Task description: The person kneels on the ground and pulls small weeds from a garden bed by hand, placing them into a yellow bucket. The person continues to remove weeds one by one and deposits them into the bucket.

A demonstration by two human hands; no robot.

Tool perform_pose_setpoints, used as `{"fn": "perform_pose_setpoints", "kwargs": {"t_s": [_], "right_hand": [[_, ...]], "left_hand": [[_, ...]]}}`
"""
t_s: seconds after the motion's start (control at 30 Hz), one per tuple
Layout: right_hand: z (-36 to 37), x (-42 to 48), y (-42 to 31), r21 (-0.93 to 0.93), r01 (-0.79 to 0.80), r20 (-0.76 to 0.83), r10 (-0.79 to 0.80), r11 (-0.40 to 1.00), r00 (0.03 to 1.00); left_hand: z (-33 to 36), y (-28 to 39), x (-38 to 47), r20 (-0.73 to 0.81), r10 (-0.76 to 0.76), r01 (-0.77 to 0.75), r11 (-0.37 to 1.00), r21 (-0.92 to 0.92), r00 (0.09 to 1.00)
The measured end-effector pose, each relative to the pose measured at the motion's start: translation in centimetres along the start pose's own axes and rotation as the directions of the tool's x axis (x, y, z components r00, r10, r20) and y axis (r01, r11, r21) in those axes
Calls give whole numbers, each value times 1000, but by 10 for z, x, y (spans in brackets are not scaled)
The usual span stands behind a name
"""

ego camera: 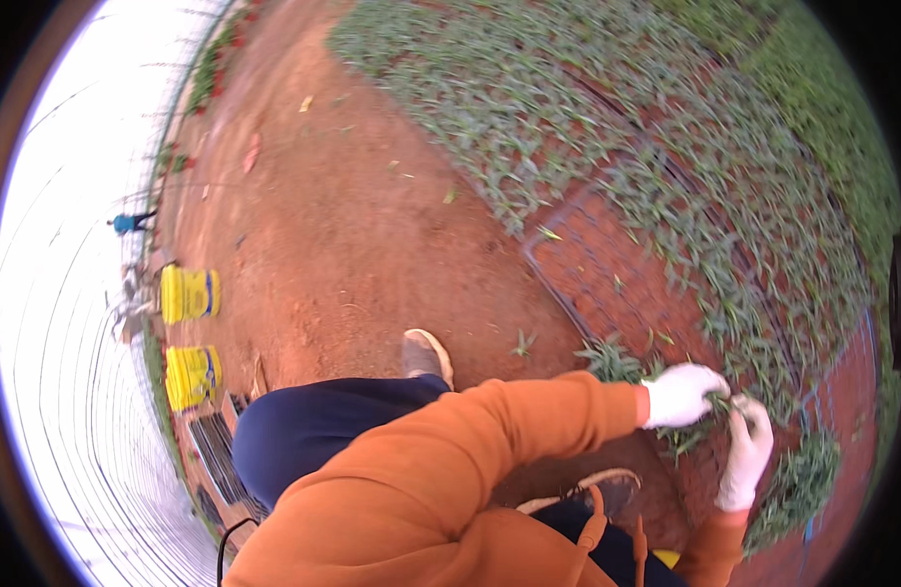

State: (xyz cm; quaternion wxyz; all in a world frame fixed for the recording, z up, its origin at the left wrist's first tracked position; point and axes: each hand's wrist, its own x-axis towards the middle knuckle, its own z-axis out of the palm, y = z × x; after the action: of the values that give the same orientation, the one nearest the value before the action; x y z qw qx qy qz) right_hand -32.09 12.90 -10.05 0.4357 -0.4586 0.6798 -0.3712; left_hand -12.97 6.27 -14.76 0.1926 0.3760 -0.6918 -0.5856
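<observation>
My left hand [685, 395], in a white glove, holds a small bunch of green seedlings [717, 402] at its fingertips. Close on its right, my right hand [748, 447], gloved too, has thumb and forefinger pinched at the same seedlings; the exact grip is small and partly hidden. Beneath and around both hands are narrow-leaved young plants in soil. A heap of cut or pulled seedlings [610, 361] lies just left of my left hand. Another leafy heap [799, 484] is right of my right hand. Beyond them, a dark-rimmed cell tray [604, 257] shows reddish soil with few plants.
Densely planted trays [568, 110] stretch across the upper right. Bare reddish ground [333, 220] has a loose seedling [523, 343] on it. Two yellow buckets [191, 293] and stacked dark trays [219, 451] stand at the left. A person [131, 222] is far off.
</observation>
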Motion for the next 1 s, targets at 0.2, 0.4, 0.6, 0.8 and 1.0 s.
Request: {"fn": "perform_pose_setpoints", "kwargs": {"t_s": [0.2,0.4,0.6,0.8,1.0], "right_hand": [[-2,-10,28,482,-255,29,276,838,961],[-6,-23,-8,-332,245,259,-162,911,952],[-5,-22,26,-595,279,209,-190,754,959],[8,-29,-53,98,-253,88,245,963,966],[-42,-33,0,251,-250,-184,300,935,936]], "left_hand": [[-1,18,-11,-25,-40,40,999,19,999],[5,24,3,132,-102,60,955,292,986],[-5,25,-4,14,-60,55,969,240,998],[-28,36,-7,93,79,-94,981,168,993],[-39,8,-7,9,-200,195,948,-251,980]]}}
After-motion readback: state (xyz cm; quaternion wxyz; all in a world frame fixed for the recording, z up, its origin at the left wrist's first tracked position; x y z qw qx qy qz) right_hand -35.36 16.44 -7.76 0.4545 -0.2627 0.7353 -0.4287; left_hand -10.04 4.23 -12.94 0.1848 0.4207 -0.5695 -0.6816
